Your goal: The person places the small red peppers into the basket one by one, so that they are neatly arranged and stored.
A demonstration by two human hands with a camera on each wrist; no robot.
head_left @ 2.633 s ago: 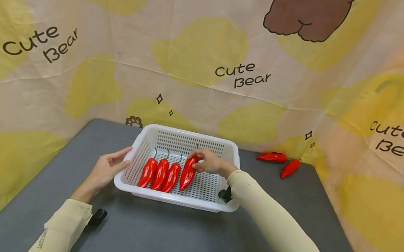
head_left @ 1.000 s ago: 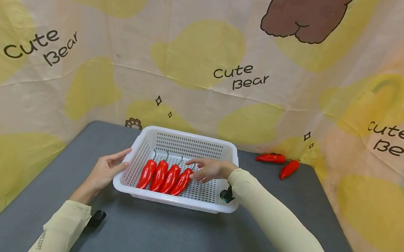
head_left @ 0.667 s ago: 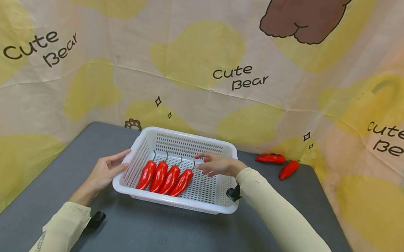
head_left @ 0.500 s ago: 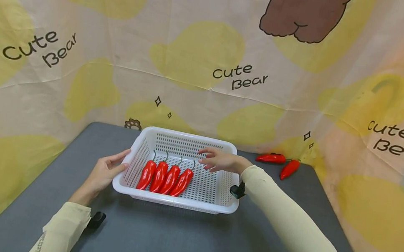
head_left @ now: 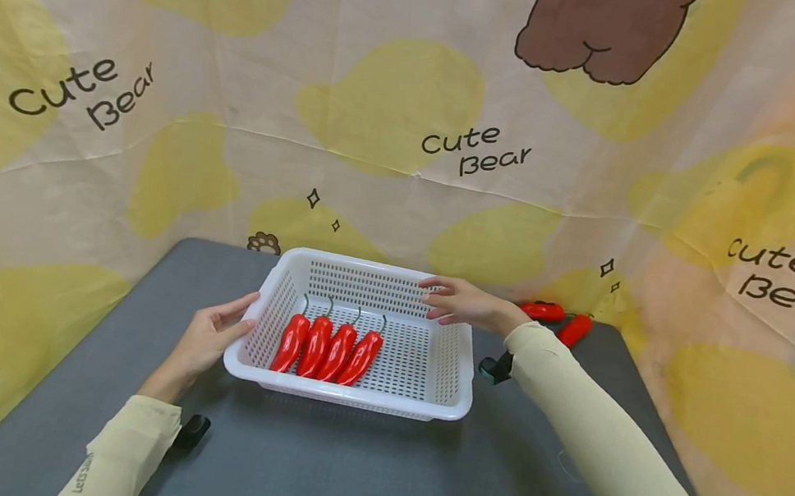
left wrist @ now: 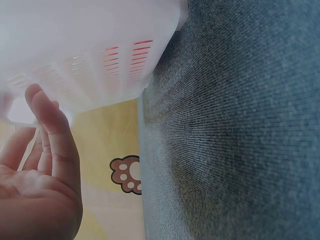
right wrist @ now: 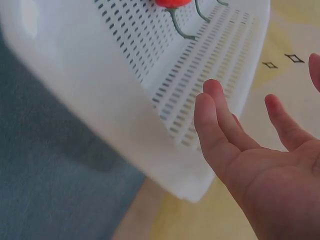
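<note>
A white plastic basket (head_left: 350, 391) holds several red chili peppers (head_left: 315, 345), lying side by side in its left half with green stems toward the back. At the basket's left end, my left hand (head_left: 203, 340) grips the rim between thumb and fingers; the left wrist view shows the fingers (left wrist: 57, 135) bent up against the outer side. Over the basket's back right corner hovers my right hand (head_left: 465, 304), fingers loosely spread and holding nothing. The right wrist view shows its fingertips (right wrist: 214, 89) above the slotted wall.
Two more red chili peppers (head_left: 543, 310) lie on the grey table (head_left: 311, 469) at the back right, partly behind the right hand and forearm. A printed cloth (head_left: 386, 98) hangs behind and beside the table.
My right hand has set the fourth chili pepper beside the others, let go, and moved right and back to the basket's far corner. The left hand stays at the rim.
</note>
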